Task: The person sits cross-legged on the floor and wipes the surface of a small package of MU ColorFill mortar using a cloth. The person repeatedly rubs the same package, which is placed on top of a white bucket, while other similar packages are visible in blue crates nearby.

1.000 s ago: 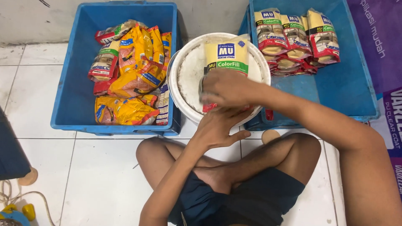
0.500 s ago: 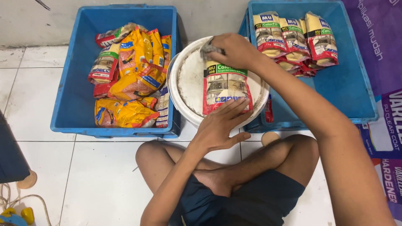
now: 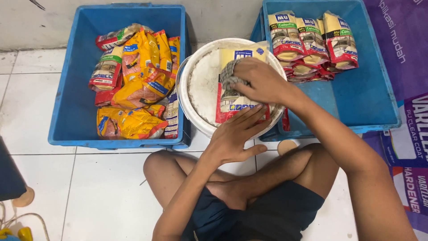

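Right now a person sits cross-legged on the white tile floor (image 3: 80, 187), looking down at both hands. A white round lid (image 3: 200, 85) lies flat between two blue bins, and its edges rest on their rims. On the lid lies one packet (image 3: 232, 100), yellow at the top and red at the bottom.

The right hand (image 3: 261, 80) is on the upper part of the packet. Its fingers are curled and closed around a small grey cloth (image 3: 229, 76), and the cloth is pressed against the packet. The left hand (image 3: 232, 138) is spread open with its fingers flat. Its fingertips (image 3: 249, 111) press down on the bottom red edge of the packet. It grips nothing; it only pushes down.

The left blue bin (image 3: 71, 98) holds a messy pile of yellow packets (image 3: 138, 85), with some red ones at the side. The right blue bin (image 3: 379, 89) holds a neat row of packets (image 3: 312, 40) standing close together at the back, and more of them lie under that row. A purple sheet (image 3: 408, 67) with print on it lies on the floor beside the right bin. The person's bare knees are just below the lid, and the dark shorts (image 3: 258, 214) show at the bottom.
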